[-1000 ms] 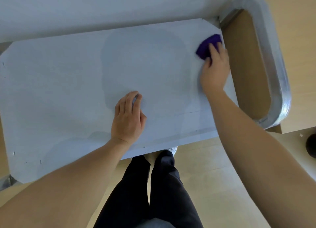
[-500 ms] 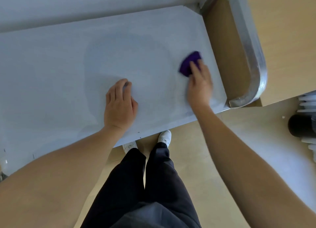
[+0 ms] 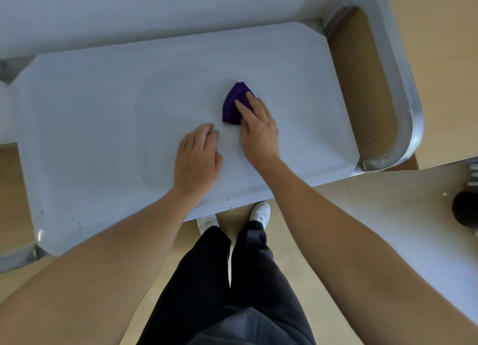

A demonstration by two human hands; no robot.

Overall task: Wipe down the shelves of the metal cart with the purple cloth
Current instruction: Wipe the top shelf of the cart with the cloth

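The metal cart's top shelf (image 3: 90,127) is a pale grey sheet that fills the upper half of the view. A folded purple cloth (image 3: 232,106) lies near the shelf's middle. My right hand (image 3: 258,130) presses flat on the cloth with straight fingers; part of the cloth is hidden under the palm. My left hand (image 3: 198,158) rests on the bare shelf just left of it, fingers slightly bent, holding nothing.
The cart's curved metal handle (image 3: 403,91) loops round the right end. A white wall runs along the far side. My legs and white shoes (image 3: 260,211) stand at the near edge. A dark round object (image 3: 464,210) sits on the floor at right.
My right hand has slid the cloth from the shelf's far right corner leftward to the middle, close to my left hand. My left hand has stayed on the shelf.
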